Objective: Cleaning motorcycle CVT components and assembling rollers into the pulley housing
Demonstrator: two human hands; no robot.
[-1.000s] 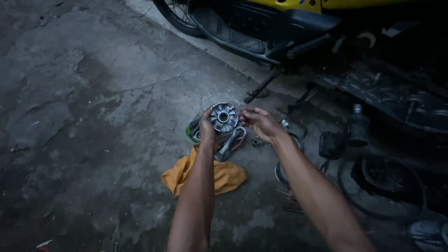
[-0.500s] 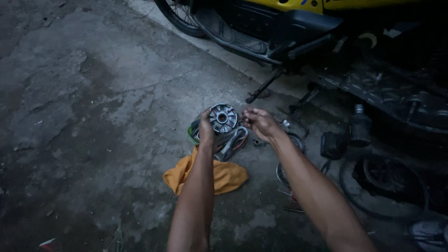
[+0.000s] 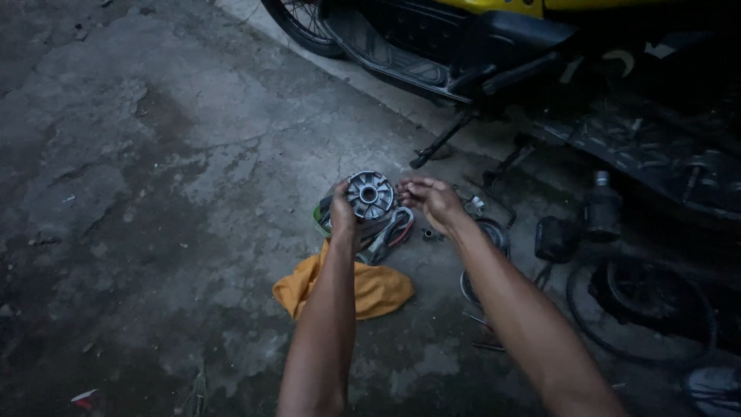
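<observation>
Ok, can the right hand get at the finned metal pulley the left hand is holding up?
Probably yes. The right hand hovers just beside the finned metal pulley, fingers curled toward it, with only open air between. The left hand grips the pulley's near-left edge, leaving its face and right rim exposed.

Dim, bluish, even daylight; no hard shadows, no glare. Concrete floor (image 3: 154,154) fairly sharp at centre, darker toward the corners. Motorbike (image 3: 494,38) underside sunk in deep shade, detail lost. Slight softness on forearms.

Finned disc (image 3: 370,194): dull grey cast metal. Rag (image 3: 376,289): soft orange cloth. Floor (image 3: 154,193): rough, stained concrete.
</observation>
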